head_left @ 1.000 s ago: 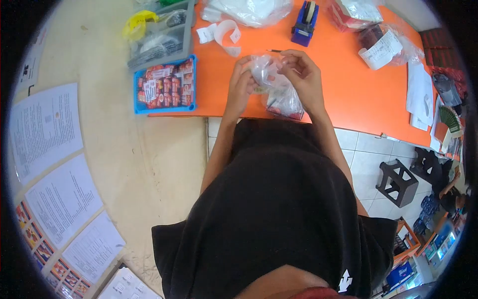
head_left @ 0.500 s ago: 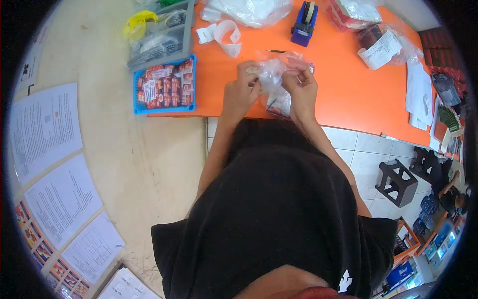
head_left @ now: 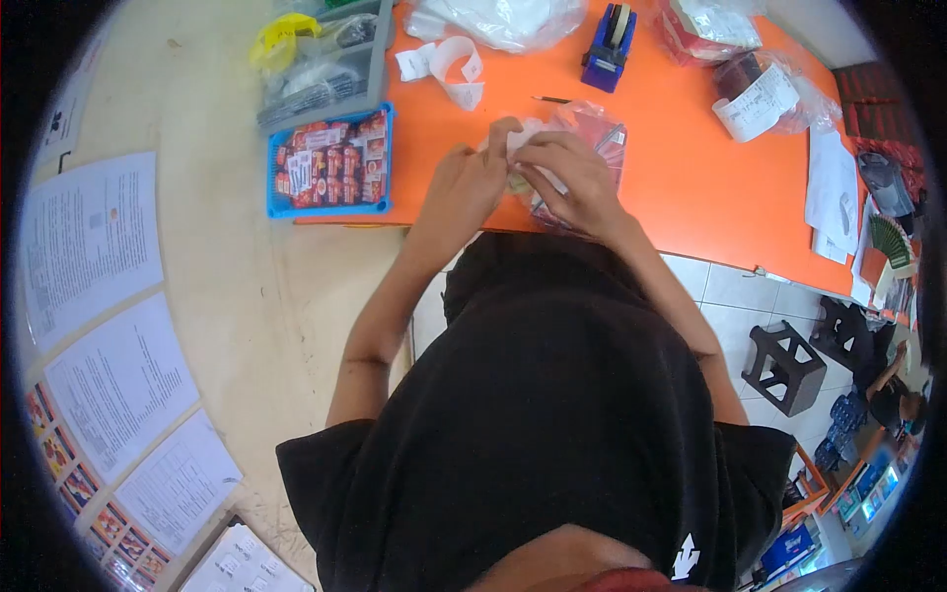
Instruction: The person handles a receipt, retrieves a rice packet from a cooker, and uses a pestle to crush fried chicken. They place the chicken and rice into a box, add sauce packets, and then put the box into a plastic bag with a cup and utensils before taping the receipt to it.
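Observation:
Close together over the orange table's front edge, my two hands work at the gathered top of a clear plastic bag (head_left: 530, 131). My left hand (head_left: 475, 178) pinches the bunched plastic from the left. Across from it, the fingers of my right hand (head_left: 570, 176) are bent over the same plastic, close to the left fingertips. Below and to the right lies a reddish package (head_left: 604, 138) in clear wrap, partly covered by my right hand. Whether it is inside the bag I cannot tell. A pencil (head_left: 550, 100) lies just behind.
A blue basket (head_left: 389, 163) of small red packets stands left, by a grey tray (head_left: 371, 79). Behind are a curled paper strip (head_left: 464, 74), a blue tape dispenser (head_left: 607, 49) and plastic bags (head_left: 503, 22). Wrapped parcels (head_left: 755, 104) lie right. A black stool (head_left: 784, 367) stands on the floor.
My hands have come closer together. The right hand has moved left and turned over the bag's top, which is now bunched smaller; more of the reddish package shows.

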Demonstrator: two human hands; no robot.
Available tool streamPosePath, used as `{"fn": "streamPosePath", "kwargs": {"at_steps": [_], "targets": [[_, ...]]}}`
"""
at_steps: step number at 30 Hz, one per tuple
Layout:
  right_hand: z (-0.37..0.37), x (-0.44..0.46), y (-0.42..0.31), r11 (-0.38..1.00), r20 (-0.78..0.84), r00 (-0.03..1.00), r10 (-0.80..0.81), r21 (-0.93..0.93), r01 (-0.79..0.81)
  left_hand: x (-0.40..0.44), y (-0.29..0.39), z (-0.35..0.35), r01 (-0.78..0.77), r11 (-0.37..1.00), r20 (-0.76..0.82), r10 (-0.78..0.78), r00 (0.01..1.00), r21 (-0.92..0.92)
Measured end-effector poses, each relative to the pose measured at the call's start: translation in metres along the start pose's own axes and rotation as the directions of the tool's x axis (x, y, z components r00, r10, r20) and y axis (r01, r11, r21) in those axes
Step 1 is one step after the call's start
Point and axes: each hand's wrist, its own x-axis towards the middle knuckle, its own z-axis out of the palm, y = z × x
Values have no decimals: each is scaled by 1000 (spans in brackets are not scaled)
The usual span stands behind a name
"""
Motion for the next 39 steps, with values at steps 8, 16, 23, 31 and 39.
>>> {"fn": "streamPosePath", "kwargs": {"at_steps": [8, 16, 23, 31, 39], "targets": [[-3, 28, 19, 972, 442, 869, -224, 31, 235, 5, -15, -7, -214, 952, 57, 206, 977, 220], [12, 30, 13, 976, 513, 851, 117, 99, -193, -5, -12, -24, -32, 997, -13, 33, 999, 68], [29, 5, 21, 518, 292, 726, 623, 542, -662, -25, -20, 19, 203, 605, -64, -390, 918, -770], [30, -8, 13, 409, 256, 678, 689, 635, -656, -28, -10, 72, 50, 311, -178, -661, 728, -949], [28, -11, 15, 395, 234, 674, 700, 659, -639, -22, -18, 43, 53, 791, -347, -327, 879, -610]]}}
